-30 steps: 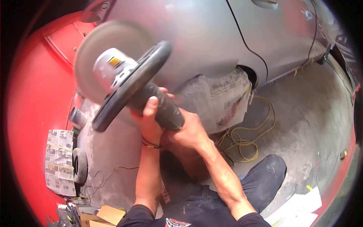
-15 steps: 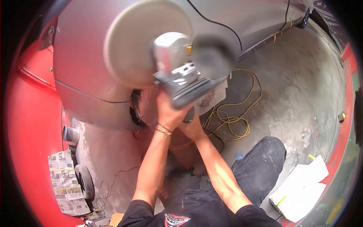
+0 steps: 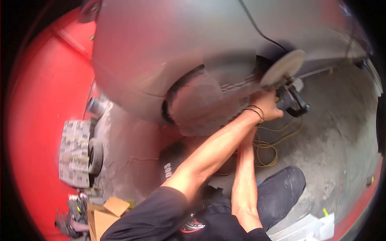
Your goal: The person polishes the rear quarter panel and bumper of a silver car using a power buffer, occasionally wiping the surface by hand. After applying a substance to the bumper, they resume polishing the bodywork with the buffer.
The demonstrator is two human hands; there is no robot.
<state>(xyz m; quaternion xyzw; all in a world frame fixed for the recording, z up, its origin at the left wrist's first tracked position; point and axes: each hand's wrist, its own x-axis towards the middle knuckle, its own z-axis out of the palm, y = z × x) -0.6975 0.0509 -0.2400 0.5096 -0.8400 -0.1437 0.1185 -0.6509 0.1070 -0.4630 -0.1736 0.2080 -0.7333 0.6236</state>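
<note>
A power polisher [image 3: 292, 99] with a round pale pad [image 3: 284, 69] is held up at the right of the car's wheel arch, pad facing up and left. My left hand [image 3: 266, 105], with dark bands on its wrist, is closed on the tool near its head. My right forearm rises beneath the left one, and my right hand is mostly hidden behind the left wrist. The grey car panel [image 3: 148, 52] fills the top of the view, with masking sheet [image 3: 197, 108] over the wheel area. The pad stands close to the bodywork; contact cannot be made out.
Yellow cable [image 3: 274, 154] lies coiled on the floor beyond my knee [image 3: 283, 188]. At the left are a newspaper-covered object [image 3: 74, 154], a tyre [image 3: 95, 156] and a cardboard box [image 3: 102, 219]. White sheets [image 3: 305, 229] lie at lower right.
The polisher and both hands have moved right and down in view, and the pad now shows at a slant. The view has shifted, and the right hand has become mostly hidden.
</note>
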